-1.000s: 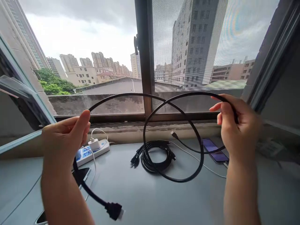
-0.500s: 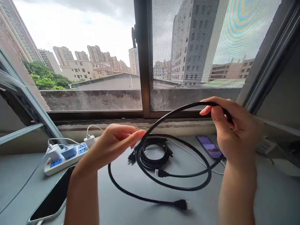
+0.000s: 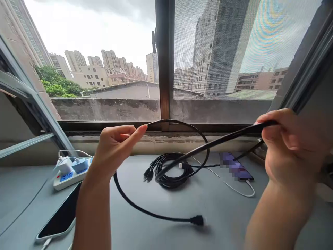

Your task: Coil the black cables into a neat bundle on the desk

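Observation:
A black HDMI cable [image 3: 208,143] stretches in loose loops between my two hands above the table. My left hand [image 3: 117,146] pinches it between thumb and fingers, and one end hangs below with its HDMI plug [image 3: 198,220] low over the tabletop. On the right, my right hand [image 3: 283,139] is closed around another stretch of the same cable and is partly smeared by motion. The other plug [image 3: 182,166], with a pale tip, shows in front of a coiled bundle of black cable [image 3: 166,180] lying on the table.
A white power strip [image 3: 69,178] with chargers stands at the left. Near it lies a dark-screened phone [image 3: 59,211] on a cord. Another phone [image 3: 240,170], lit and plugged into a white cable [image 3: 221,178], lies at the back right. Behind the table is a window [image 3: 165,104].
My right hand has moved right and towards me, drawing the cable out. My left hand has shifted slightly left and up. The loop between them has changed shape.

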The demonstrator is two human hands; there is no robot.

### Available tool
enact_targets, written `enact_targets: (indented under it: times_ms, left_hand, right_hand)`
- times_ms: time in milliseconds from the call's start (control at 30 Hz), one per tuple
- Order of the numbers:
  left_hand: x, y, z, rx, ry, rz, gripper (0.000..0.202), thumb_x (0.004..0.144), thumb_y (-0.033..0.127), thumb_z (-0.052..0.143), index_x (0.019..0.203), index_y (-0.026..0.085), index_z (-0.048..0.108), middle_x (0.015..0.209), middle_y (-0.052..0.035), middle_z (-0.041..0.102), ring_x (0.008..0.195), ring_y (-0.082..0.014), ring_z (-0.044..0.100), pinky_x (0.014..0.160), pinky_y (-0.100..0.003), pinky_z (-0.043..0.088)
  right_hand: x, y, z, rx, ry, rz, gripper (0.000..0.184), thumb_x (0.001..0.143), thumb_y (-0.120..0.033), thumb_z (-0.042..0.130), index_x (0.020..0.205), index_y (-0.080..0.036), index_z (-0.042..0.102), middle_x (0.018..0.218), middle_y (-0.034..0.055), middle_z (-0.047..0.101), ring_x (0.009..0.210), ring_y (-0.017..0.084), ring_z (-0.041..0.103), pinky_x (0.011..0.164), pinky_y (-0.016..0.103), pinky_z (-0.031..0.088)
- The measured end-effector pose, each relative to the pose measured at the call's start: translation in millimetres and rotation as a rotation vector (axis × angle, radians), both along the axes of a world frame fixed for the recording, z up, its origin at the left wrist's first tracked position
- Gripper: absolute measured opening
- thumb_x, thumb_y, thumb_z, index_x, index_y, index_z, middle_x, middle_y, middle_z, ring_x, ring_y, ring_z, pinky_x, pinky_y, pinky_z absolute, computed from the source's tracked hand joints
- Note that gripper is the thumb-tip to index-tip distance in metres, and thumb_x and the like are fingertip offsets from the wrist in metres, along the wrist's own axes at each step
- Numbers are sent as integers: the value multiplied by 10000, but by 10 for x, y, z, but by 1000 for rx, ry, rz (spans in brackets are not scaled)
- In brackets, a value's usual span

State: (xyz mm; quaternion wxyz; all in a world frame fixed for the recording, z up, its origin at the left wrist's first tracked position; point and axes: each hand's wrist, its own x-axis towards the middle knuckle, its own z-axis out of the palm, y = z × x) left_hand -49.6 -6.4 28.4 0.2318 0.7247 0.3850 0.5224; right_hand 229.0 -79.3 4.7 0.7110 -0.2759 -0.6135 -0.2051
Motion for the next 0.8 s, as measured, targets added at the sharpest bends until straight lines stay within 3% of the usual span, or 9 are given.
enact_targets:
  times_ms: [200,300,500,567,667,800]
  left_hand:
    - [-104,162,-47,72,-183,146,507,713,430,686,398,189,371,337,66,254,303,-46,209,326,-243,124]
    - [-130,162,-35,141,-210,138,516,737,418,672,382,187,377,329,57,285,305,-57,270,338,-241,182]
    - [50,-106,-15,165,60,12,407,821,460,554,532,173,571,511,-4,506,489,-99,463,466,-226,354]
    - [170,-195,-47,157,132,-30,355,818,495,539,679,179,622,611,-9,558,556,-110,498,512,-221,393]
    - [361,-252,-124,92,123,-99,344,700,496,678,839,193,592,791,-23,626,661,-134,569,569,-223,456]
    - [526,-182,-197,-89,-64,-221,315,730,388,676,679,206,424,602,36,525,526,-115,568,477,-213,457]
  right_hand:
    - [211,98,-41,52,104,-97,234,770,-133,592,859,-291,739,660,-2,551,614,135,483,554,277,338]
    - [306,184,-73,92,215,-173,250,791,-130,577,890,-290,742,695,1,588,689,141,550,661,297,396]
    - [192,282,-73,53,343,-257,187,825,-190,587,928,-193,742,682,32,628,684,160,591,694,324,444]
    - [108,306,-54,66,394,-212,168,787,-159,626,903,-167,747,701,43,649,673,160,609,679,312,449]
    - [-8,319,-29,100,475,-95,167,753,-137,656,898,-162,734,767,43,652,684,141,621,570,247,424]
    - [-82,255,-11,-14,557,183,273,709,-84,653,952,-205,672,707,0,583,694,114,566,378,164,225]
